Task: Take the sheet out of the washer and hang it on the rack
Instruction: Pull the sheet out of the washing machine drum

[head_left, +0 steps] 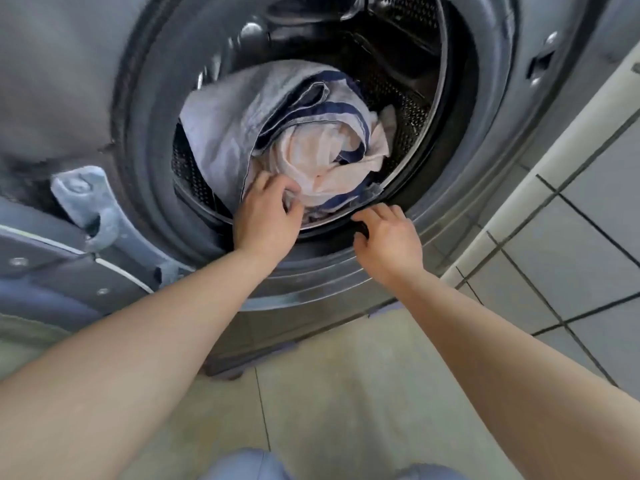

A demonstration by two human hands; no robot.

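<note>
Left fingers: curled into the pale cloth at the drum's front lip; your thumb and fingertips pinch a fold of it.
Left hand: back of hand toward you, lying over the lower rim of the drum opening, wrist just outside it.
Right fingers: loosely bent, tips at the dark door seal, just right of the bundle's lowest edge. They hold nothing you can see; whether they touch the seal is blurred.
Right hand: over the lower-right of the drum rim, near your left hand but apart from it.
Forearms: both bare, reaching in from the bottom of view toward the drum.
Sheet: still inside the drum, wadded in a twisted bundle at the front. Grey-blue layer on top and left, pale pinkish-white folds below, dark blue border bands winding through. Its lower edge spills onto the seal between your hands.
Washer: grey front-loader, wide ring round the drum mouth; perforated drum wall shows right and left of the bundle.
Door: swung open left of the drum, hinge showing.
Floor: pale tile below the drum.
Wall: tiled, dark grout, right of the drum.
</note>
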